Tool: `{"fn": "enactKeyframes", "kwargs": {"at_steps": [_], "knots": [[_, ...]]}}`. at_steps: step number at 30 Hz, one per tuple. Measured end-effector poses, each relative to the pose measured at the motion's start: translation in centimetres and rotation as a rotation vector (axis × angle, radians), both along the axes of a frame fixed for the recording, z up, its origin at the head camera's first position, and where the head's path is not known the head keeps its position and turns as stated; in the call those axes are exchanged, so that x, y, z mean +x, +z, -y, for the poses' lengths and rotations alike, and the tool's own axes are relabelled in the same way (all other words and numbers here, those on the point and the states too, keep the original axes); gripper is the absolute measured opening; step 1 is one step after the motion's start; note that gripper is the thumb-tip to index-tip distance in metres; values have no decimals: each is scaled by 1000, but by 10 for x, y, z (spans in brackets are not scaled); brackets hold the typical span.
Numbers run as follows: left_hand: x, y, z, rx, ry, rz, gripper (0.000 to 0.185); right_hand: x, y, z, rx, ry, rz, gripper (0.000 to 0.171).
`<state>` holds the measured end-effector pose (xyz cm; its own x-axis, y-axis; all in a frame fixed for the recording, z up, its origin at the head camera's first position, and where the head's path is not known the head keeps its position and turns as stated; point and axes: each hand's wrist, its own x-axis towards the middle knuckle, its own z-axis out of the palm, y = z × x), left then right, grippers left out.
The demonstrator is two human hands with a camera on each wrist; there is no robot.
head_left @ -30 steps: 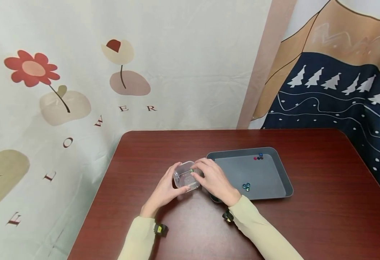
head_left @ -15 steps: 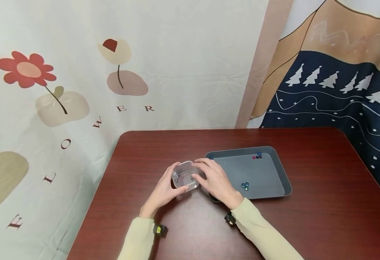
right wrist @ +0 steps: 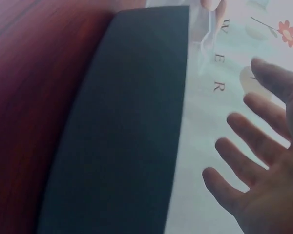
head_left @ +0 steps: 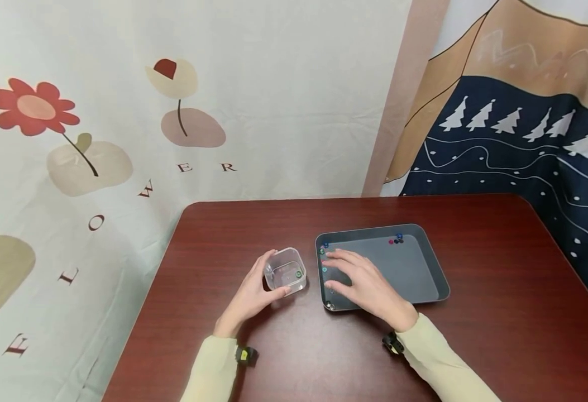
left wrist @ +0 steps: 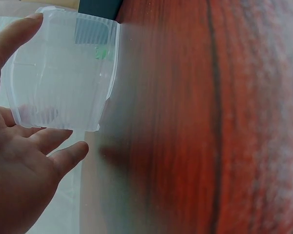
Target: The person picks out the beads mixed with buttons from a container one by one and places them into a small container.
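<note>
In the head view my left hand grips a small clear plastic container, thumb on the near side and fingers round the far side. One green glass-like bead lies inside it; the left wrist view shows the container with that green bead through its wall. My right hand hovers over the grey tray, fingers spread and holding nothing. Along the tray's left side lie several small beads, partly hidden by the hand. The right wrist view shows the right hand with separated fingers.
A cluster of red, dark and blue beads lies by the tray's back right corner. The tray's raised rim stands right of the container on the reddish-brown table. A printed cloth hangs behind the table.
My right hand has left the container and moved right over the tray, its fingers spreading. A green bead now shows in the container. My left hand keeps its hold. The view has shifted slightly.
</note>
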<state>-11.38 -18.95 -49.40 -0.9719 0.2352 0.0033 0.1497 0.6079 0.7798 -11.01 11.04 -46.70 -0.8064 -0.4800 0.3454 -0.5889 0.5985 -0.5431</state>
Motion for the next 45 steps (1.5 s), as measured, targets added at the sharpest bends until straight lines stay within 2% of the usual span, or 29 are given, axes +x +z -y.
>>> {"fn": "enactKeyframes", "kwargs": {"at_steps": [4, 12, 15, 22, 30, 34, 45], "knots": [[0, 0, 0, 4, -1, -12, 96, 2, -5, -9, 29, 53, 27, 45], [-2, -3, -1, 18, -15, -36, 96, 3, -14, -17, 87, 98, 47, 44], [-1, -2, -1, 21, -15, -37, 96, 2, -17, -16, 99, 112, 56, 44], [0, -3, -1, 44, -22, -35, 95, 2, -20, -12, 138, 136, 145, 43], [1, -3, 0, 35, -14, -20, 96, 2, -24, -3, 186, 144, 181, 37], [0, -4, 0, 36, -15, -28, 96, 2, -27, 0, 205, 138, 185, 36], [2, -2, 1, 39, -12, -16, 97, -4, -32, 4, 234, 153, 110, 29]]}}
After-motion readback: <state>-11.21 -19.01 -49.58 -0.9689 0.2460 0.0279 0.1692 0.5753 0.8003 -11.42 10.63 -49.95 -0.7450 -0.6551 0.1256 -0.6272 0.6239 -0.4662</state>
